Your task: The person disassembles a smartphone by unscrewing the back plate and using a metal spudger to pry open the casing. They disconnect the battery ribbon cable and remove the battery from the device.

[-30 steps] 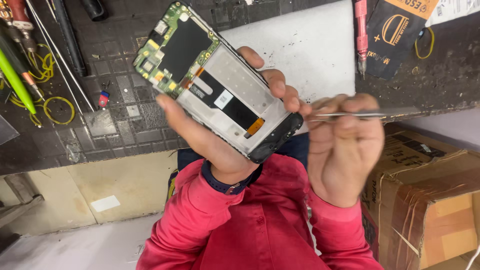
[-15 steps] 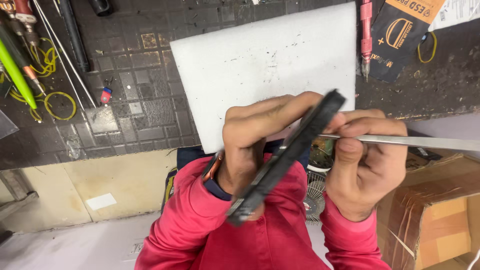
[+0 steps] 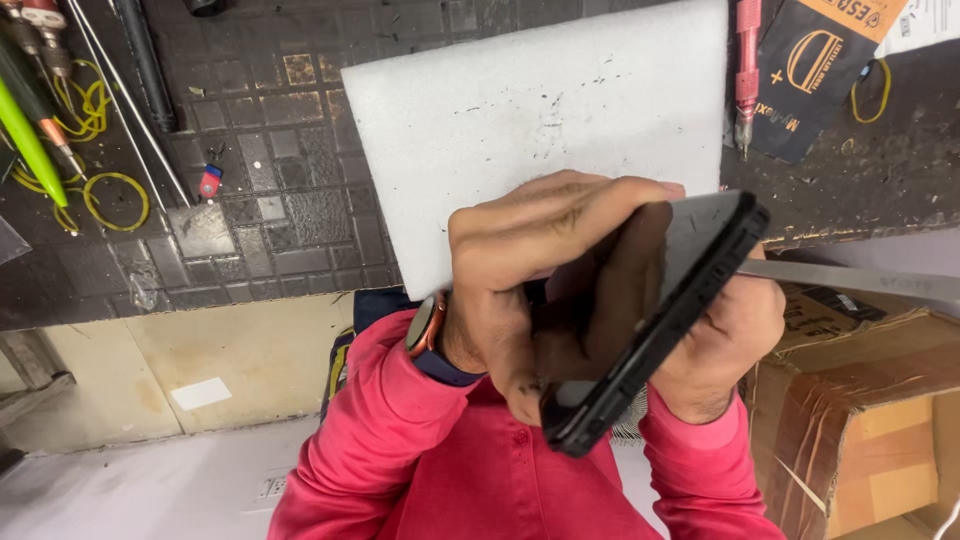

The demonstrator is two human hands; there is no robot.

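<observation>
Left hand [image 3: 540, 290] wraps a dark phone [image 3: 650, 320], fingers pressed over its back, tilting it edge-on toward the eye, apparently to expose the side seam. Right hand [image 3: 725, 335], mostly hidden behind the phone, closes its grip on metal tweezers [image 3: 850, 280] that point off to the side near the frame's edge. Beyond: white foam pad [image 3: 520, 130] on the dark bench [image 3: 270, 210], red screwdriver [image 3: 747, 70], cardboard box [image 3: 870, 420] beside.

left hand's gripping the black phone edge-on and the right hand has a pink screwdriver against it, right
Not quite. The left hand does grip the black phone edge-on, but the right hand holds flat metal tweezers against it. The head view shows the pink screwdriver lying untouched on the dark mat.
</observation>
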